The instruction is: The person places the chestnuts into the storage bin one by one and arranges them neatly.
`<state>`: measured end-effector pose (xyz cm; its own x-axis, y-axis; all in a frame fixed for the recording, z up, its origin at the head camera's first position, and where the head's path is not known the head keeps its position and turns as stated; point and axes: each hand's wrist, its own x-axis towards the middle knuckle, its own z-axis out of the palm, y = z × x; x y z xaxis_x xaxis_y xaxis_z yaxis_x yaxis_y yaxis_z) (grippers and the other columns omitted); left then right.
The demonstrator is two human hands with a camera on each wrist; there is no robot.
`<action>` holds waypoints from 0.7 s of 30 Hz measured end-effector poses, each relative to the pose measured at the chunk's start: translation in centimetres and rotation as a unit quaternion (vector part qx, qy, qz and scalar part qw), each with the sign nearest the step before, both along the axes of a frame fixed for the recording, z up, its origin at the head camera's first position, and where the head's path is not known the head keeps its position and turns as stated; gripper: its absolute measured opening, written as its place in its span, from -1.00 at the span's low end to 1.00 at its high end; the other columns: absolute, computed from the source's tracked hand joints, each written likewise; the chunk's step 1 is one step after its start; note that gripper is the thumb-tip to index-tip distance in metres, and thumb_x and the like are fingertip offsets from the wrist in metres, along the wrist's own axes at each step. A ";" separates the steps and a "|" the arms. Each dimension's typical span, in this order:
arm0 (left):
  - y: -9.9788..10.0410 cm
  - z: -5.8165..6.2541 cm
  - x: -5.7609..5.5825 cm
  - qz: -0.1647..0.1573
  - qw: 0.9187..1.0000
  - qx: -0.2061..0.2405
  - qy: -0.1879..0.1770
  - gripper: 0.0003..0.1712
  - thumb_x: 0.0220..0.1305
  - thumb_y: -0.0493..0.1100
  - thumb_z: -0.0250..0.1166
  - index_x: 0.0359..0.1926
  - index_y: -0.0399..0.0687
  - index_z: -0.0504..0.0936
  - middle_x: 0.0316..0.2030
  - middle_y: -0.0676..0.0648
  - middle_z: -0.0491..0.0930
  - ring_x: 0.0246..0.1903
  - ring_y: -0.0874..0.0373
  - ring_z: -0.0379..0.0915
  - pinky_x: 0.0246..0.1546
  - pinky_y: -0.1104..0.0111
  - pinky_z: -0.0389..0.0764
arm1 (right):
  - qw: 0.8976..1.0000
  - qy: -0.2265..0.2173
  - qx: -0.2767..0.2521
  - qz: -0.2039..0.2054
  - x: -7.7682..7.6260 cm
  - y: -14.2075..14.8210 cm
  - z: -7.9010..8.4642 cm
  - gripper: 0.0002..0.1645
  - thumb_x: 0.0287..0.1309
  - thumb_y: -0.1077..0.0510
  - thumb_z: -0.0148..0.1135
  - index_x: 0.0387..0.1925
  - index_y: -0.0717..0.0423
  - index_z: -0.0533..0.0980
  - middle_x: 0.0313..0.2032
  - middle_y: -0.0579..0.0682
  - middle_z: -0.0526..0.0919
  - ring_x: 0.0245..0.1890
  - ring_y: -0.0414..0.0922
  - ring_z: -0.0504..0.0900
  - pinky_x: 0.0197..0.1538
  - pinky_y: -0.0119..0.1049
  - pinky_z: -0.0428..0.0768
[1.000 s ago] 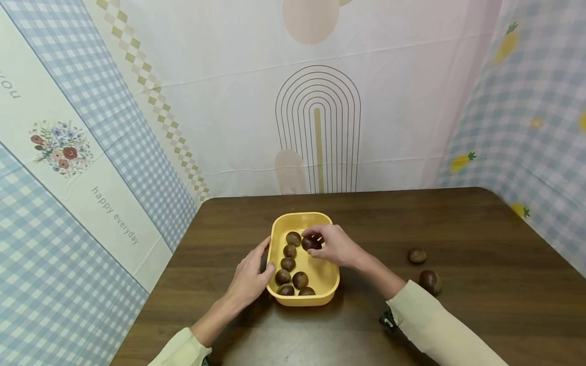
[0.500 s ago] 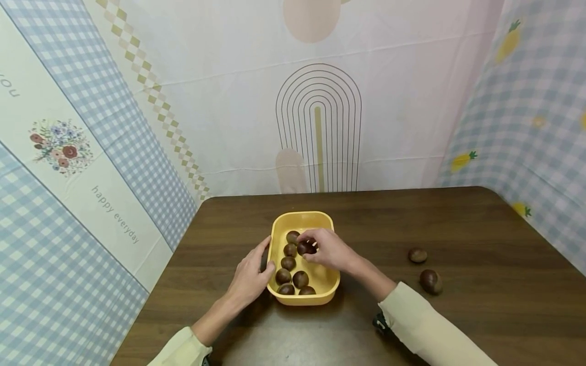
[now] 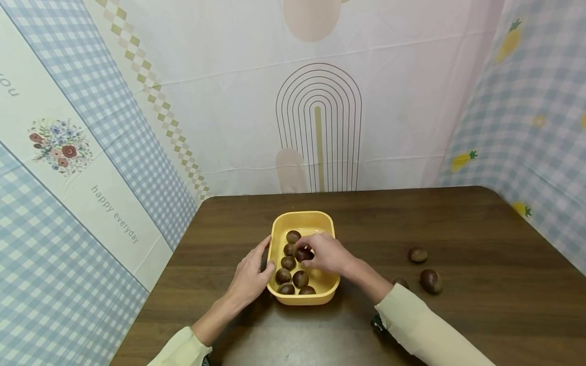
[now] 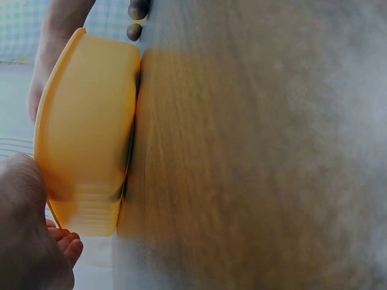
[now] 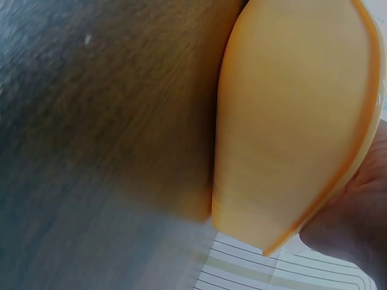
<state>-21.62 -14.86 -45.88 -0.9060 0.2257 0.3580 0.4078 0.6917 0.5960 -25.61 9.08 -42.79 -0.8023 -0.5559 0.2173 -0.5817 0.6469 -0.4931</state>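
Note:
A yellow rectangular tub (image 3: 303,300) stands on the table with several brown chestnuts (image 3: 288,263) in it, mostly along its left side and near end. My right hand (image 3: 328,254) reaches over the right rim and pinches a dark chestnut (image 3: 301,254) between thumb and fingers, low inside the tub, close beside the left row. In the right wrist view the tub wall (image 5: 290,115) hides the fingertips. Along the left rim lies my left hand (image 3: 249,274), thumb and extended index finger spread and touching the tub. The left wrist view shows curled fingertips (image 4: 71,246) by the tub's end.
To the right of the tub, an oval chestnut (image 3: 417,254) and a larger chestnut (image 3: 431,281) lie on the brown wooden table (image 3: 494,244). Another chestnut (image 3: 400,282) is partly hidden behind the right sleeve (image 3: 426,325). Patterned cloth (image 3: 229,127) hangs around the table's back and sides.
My right hand has moved left and nearer, bringing its chestnut beside the left row. A table chestnut now shows past the right sleeve. The left hand and tub keep their place.

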 end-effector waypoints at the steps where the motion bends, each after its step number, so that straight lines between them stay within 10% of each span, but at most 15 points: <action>1: 0.0 0.0 0.0 0.000 1.000 0.000 -0.001 -0.24 0.35 -0.22 0.25 0.57 -0.16 0.37 0.41 -0.25 0.51 0.40 -0.18 0.43 0.35 -0.12 0.44 | 1.000 0.002 0.006 0.000 0.0 -0.1 -0.1 -0.57 0.02 0.28 0.63 -0.01 0.13 0.76 -0.15 -0.05 0.79 -0.20 -0.13 0.63 -0.11 -0.19 0.59; 21: 0.0 -0.1 -0.1 -0.004 1.000 0.005 -0.002 -0.23 0.34 -0.23 0.24 0.57 -0.16 0.36 0.41 -0.23 0.50 0.39 -0.15 0.44 0.34 -0.11 0.45 | 0.999 -0.034 0.002 0.011 0.3 -0.5 0.0 -0.69 0.16 0.30 0.55 -0.03 0.16 0.75 -0.14 0.01 0.81 -0.16 -0.09 0.76 -0.10 -0.15 0.69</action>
